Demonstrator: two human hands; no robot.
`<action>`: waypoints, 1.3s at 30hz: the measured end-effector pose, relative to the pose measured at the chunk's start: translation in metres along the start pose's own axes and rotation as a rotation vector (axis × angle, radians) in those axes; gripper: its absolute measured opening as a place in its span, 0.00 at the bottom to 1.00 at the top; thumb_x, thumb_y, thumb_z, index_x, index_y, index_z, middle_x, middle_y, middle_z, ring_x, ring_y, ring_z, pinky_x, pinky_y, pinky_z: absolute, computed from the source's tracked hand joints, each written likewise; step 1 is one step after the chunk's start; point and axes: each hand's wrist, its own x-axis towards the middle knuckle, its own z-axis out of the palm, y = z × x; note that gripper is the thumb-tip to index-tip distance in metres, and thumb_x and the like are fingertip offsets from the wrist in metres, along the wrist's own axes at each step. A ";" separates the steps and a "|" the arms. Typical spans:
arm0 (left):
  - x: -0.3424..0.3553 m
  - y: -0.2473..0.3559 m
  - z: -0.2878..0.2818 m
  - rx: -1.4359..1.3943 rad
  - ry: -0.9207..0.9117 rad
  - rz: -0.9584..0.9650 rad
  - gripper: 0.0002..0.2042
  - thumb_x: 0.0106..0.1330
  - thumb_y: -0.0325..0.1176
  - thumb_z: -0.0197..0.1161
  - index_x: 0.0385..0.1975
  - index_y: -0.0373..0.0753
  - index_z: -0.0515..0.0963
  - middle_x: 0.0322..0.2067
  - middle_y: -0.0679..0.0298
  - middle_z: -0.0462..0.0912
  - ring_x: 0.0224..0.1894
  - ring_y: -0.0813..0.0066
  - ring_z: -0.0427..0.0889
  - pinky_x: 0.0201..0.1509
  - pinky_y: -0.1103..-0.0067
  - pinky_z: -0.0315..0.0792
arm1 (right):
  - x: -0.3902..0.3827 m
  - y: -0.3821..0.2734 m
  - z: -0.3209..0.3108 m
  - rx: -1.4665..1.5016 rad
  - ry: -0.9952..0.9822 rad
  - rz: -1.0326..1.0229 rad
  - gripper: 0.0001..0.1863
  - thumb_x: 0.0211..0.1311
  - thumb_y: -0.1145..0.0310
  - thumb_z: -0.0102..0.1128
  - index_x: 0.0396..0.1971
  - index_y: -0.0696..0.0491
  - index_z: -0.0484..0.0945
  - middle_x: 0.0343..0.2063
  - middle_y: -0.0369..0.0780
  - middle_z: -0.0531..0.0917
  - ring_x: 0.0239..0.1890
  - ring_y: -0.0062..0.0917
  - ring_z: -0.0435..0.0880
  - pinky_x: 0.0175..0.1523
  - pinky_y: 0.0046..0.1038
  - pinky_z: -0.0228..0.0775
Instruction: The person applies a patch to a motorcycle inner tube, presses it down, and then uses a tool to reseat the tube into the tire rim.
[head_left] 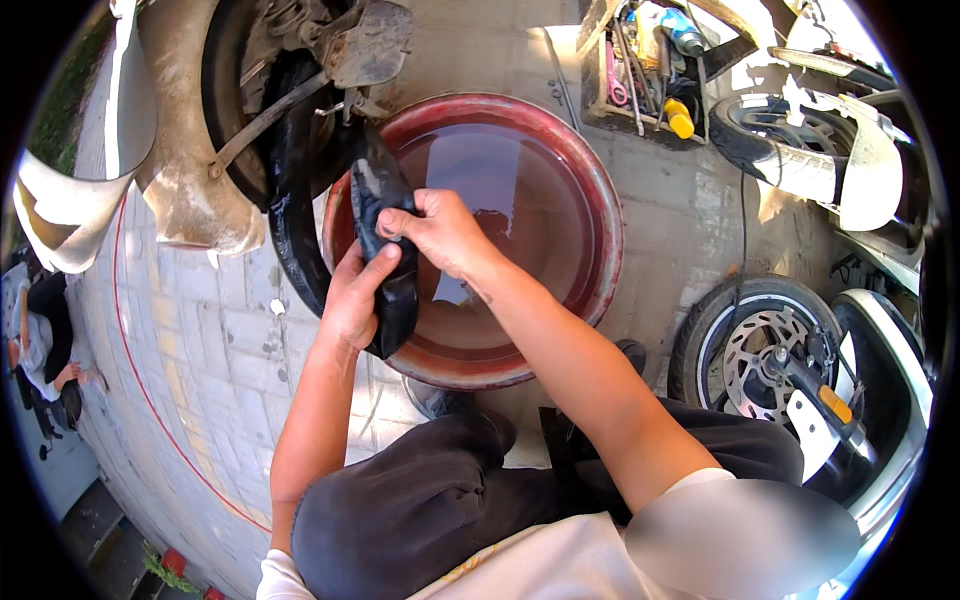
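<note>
L hand (350, 305) is closed round a blk inner tube (400, 312) just L of frame ctr, thumb on top; R hand (438, 232) grips the same piece a bit higher, its thumb pressed on the rubber near the L thumb. The held stretch is over the L side of a red basin (611, 230) of water (520, 260) mid-frame, & more of the tube curves down beside a wheel (222, 100) at upper L. Toolbox (597, 80) w/ assorted tools sits upper R; 2nd wheel (685, 362) w/ slotted brake disc (745, 375) is lower R.
</note>
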 end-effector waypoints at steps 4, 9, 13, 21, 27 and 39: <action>0.024 0.008 -0.003 -0.025 0.034 0.027 0.22 0.65 0.34 0.66 0.56 0.35 0.71 0.46 0.64 0.80 0.47 0.77 0.78 0.53 0.78 0.73 | 0.006 0.003 0.008 -0.536 0.107 -0.194 0.20 0.60 0.61 0.66 0.23 0.64 0.73 0.17 0.48 0.73 0.21 0.21 0.66 0.29 0.34 0.65; 0.034 -0.003 -0.007 0.066 0.006 0.147 0.28 0.67 0.31 0.63 0.66 0.48 0.63 0.44 0.70 0.80 0.42 0.80 0.79 0.46 0.80 0.76 | 0.000 -0.056 -0.041 -0.831 -0.305 0.021 0.29 0.72 0.47 0.44 0.37 0.63 0.78 0.30 0.53 0.81 0.36 0.40 0.80 0.46 0.36 0.70; 0.029 0.003 -0.008 0.031 0.050 0.131 0.30 0.65 0.32 0.66 0.67 0.49 0.63 0.40 0.68 0.81 0.33 0.79 0.80 0.36 0.81 0.77 | 0.022 -0.124 -0.140 -0.688 0.537 -0.401 0.20 0.61 0.57 0.59 0.25 0.62 0.78 0.15 0.47 0.77 0.19 0.30 0.76 0.28 0.34 0.66; 0.026 0.007 0.005 0.003 0.012 0.107 0.39 0.61 0.30 0.68 0.71 0.54 0.55 0.34 0.68 0.77 0.25 0.77 0.78 0.28 0.81 0.76 | 0.087 -0.184 -0.337 -1.659 0.980 0.315 0.16 0.61 0.66 0.51 0.47 0.51 0.81 0.53 0.42 0.81 0.64 0.40 0.68 0.65 0.50 0.52; 0.015 0.024 0.001 -0.011 0.041 -0.041 0.35 0.60 0.30 0.70 0.68 0.48 0.61 0.34 0.71 0.79 0.29 0.81 0.78 0.34 0.82 0.75 | 0.103 -0.186 -0.337 -1.759 0.896 0.517 0.17 0.60 0.64 0.54 0.48 0.47 0.82 0.55 0.41 0.79 0.63 0.37 0.71 0.64 0.55 0.50; -0.001 0.028 0.010 -0.140 -0.112 -0.113 0.17 0.59 0.28 0.69 0.48 0.37 0.74 0.34 0.65 0.82 0.35 0.74 0.83 0.42 0.77 0.78 | -0.033 -0.216 -0.249 -1.004 0.252 -0.146 0.19 0.66 0.74 0.53 0.56 0.60 0.71 0.39 0.39 0.81 0.37 0.19 0.80 0.45 0.24 0.74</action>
